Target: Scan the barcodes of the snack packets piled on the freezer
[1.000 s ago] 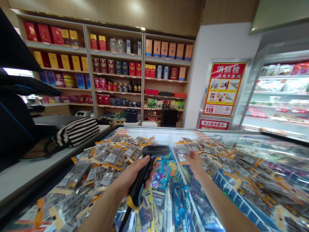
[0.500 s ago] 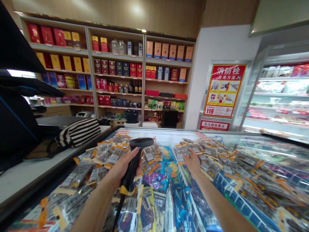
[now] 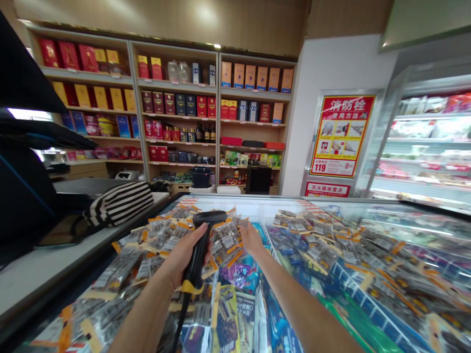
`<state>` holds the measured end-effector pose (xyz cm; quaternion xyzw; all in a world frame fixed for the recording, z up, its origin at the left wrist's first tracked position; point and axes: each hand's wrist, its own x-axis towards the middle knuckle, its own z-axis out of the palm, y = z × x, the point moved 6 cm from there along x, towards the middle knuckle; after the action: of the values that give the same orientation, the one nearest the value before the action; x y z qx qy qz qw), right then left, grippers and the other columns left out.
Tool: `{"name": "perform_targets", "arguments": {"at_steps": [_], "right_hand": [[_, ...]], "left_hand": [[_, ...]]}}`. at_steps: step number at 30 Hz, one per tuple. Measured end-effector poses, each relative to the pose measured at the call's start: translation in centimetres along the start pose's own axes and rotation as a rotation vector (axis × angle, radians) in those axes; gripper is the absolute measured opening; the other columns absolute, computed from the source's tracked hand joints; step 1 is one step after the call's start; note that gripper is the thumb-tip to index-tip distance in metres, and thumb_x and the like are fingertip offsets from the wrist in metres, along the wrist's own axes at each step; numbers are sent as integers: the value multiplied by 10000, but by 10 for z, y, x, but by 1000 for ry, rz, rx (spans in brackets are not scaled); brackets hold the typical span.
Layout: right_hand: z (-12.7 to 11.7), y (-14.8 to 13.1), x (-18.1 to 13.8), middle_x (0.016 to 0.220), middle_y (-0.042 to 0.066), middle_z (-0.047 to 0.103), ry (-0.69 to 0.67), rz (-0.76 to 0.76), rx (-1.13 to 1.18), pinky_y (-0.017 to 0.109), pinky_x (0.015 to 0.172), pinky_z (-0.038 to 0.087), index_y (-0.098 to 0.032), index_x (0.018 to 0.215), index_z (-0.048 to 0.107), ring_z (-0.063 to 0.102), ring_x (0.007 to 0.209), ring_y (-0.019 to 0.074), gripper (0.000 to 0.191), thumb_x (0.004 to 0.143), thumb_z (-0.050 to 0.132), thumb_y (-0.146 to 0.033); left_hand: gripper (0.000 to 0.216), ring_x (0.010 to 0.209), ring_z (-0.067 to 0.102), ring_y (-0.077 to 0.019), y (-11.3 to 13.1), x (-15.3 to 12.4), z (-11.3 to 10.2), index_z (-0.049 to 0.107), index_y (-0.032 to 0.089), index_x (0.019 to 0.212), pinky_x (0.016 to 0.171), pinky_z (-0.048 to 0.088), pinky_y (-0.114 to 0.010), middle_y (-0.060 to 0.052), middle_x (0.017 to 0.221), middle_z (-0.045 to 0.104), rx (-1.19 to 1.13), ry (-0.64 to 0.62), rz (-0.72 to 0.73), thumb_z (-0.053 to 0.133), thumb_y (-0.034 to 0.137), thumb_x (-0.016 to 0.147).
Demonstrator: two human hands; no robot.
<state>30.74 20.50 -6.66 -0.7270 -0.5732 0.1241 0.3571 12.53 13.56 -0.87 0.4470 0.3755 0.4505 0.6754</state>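
We're live over it now: tall shelves [image 3: 91, 76] at the back, the freezer [image 3: 253, 202] spread before us, the counter [image 3: 37, 274] on our left carrying a striped bag [image 3: 121, 202]. Our scanner [image 3: 197, 257] tilts above the freezer, left of its middle, our left hand [image 3: 186, 252] wrapped around it. Our right hand [image 3: 253, 239] curls at the heaped clear packets [image 3: 226, 238]; whether it's pinching one, we can't tell.

Hands [image 3: 179, 259]: two. Scanner [image 3: 197, 260]: one. Striped bag [image 3: 121, 203]: one. Red wall signs [image 3: 342, 137]: two. Top-row orange-and-blue boxes [image 3: 250, 77]: six. Orange-edged packets [image 3: 227, 239]: overlapping, uncountable.
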Motion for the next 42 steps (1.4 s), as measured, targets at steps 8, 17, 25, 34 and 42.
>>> {"name": "perform_targets", "arguments": {"at_steps": [8, 17, 25, 34, 42], "right_hand": [[-51, 45, -14, 1341, 149, 225, 76, 75, -145, 487, 941, 201, -108, 1266, 268, 195, 1225, 267, 618, 787, 196, -493], [-170, 156, -67, 1249, 156, 360, 281, 266, -631, 515, 861, 279, -142, 1169, 406, 316, 1140, 311, 517, 741, 361, -428], [-114, 133, -57, 1232, 161, 395, 94, -35, -537, 342, 945, 257, -74, 1147, 442, 328, 1154, 236, 458, 741, 382, -277], [-111, 103, -44, 1050, 148, 546, 176, 22, -542, 363, 804, 377, -138, 1080, 488, 482, 998, 257, 485, 740, 376, -465], [-102, 119, -17, 857, 99, 630, 91, 170, -288, 271, 673, 409, -155, 942, 549, 566, 853, 217, 368, 606, 548, -302]], "left_hand": [[270, 335, 432, -60, -9, -4, 17, 507, 149, 698, 320, 343, -161, 26, 468, 514, 20, -121, -100, 503, 419, 698], [267, 340, 432, -58, -21, -6, 31, 501, 150, 654, 325, 346, -162, 19, 484, 525, 72, -179, -102, 521, 415, 684], [324, 337, 423, -54, -26, -7, 33, 512, 135, 627, 331, 322, -160, 14, 479, 525, 89, -222, -140, 504, 454, 683], [327, 345, 443, -64, -28, -8, 34, 506, 138, 654, 337, 316, -162, 10, 489, 531, 101, -235, -136, 487, 463, 692], [333, 345, 445, -63, -32, -10, 37, 553, 137, 716, 349, 334, -163, -7, 502, 555, 108, -293, -160, 472, 460, 706]]}}
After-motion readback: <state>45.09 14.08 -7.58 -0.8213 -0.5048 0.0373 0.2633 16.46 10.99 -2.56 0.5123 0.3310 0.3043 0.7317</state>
